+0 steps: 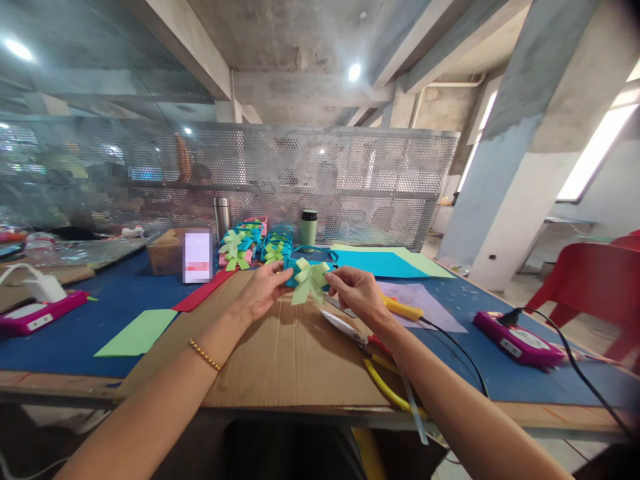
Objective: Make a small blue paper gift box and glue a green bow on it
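Note:
Above the cardboard sheet (260,367), a small blue paper basket (296,264) with a handle is held between my hands. A pale green bow (311,280) covers most of its front. My left hand (265,291) is closed on the basket's left side, thumb in front. On the other side, my right hand (358,292) pinches its right edge beside the bow; the exact contact is hidden by the fingers. Below my right hand lie scissors (345,327) and a yellow glue gun (400,307) with a black cord.
Behind stand several finished-looking blue and pink baskets (275,248) with green bows, a green tumbler (309,228) and a steel flask (223,217). Blue sheets (380,262), a purple sheet (435,307), a cardboard box (165,253) and a magenta power strip (517,343) surround the cardboard.

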Demonstrator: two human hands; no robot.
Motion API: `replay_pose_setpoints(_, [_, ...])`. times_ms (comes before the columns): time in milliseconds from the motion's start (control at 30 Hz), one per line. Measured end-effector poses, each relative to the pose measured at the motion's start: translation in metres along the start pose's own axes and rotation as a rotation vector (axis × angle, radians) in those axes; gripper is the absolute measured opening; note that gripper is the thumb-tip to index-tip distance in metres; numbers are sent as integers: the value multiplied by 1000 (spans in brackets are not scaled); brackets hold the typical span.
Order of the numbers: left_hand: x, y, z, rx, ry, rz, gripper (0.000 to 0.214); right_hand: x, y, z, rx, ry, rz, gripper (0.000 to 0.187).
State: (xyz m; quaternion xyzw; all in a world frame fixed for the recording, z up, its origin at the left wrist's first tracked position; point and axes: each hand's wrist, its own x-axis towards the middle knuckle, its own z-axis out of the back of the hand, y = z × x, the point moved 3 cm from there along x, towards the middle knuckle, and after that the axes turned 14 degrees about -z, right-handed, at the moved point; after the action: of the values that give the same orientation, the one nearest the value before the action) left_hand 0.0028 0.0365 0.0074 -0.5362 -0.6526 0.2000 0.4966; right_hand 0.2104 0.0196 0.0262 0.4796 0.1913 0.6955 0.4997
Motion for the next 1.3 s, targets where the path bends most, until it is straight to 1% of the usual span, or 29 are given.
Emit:
replay_pose_setpoints(67, [2, 2, 3, 9, -22, 2, 16, -2, 2, 4, -54, -77, 65, 40])
replay_pose_setpoints(133, [3, 5, 5, 16, -33, 7, 17, -6, 5, 7, -125, -117, 147, 39])
replay_pose_setpoints(233, [2, 9, 6, 20, -35, 11, 18, -10, 7, 3, -242, -66, 255, 36])
replay_pose_setpoints(333, [1, 12, 5, 27, -31, 12, 20, -11, 5, -3, -347, 1, 310, 38])
replay_pose_setpoints(500, [-1, 14, 3, 30, -4, 21, 24, -10, 0, -7, -450, 41, 330, 38])
replay_pose_setpoints(700, [-2, 12, 1, 21, 17, 19, 25, -9, -2, -8, -481, 47, 337, 38])
replay_pose_setpoints(1067, [-1, 11, 1, 37, 12, 18, 23, -11, 0, -5, -454, 11, 352, 37])
replay_pose_setpoints(1300, [-1, 12, 3, 72, 12, 15, 22, -9, 0, -5, -459, -33, 354, 43])
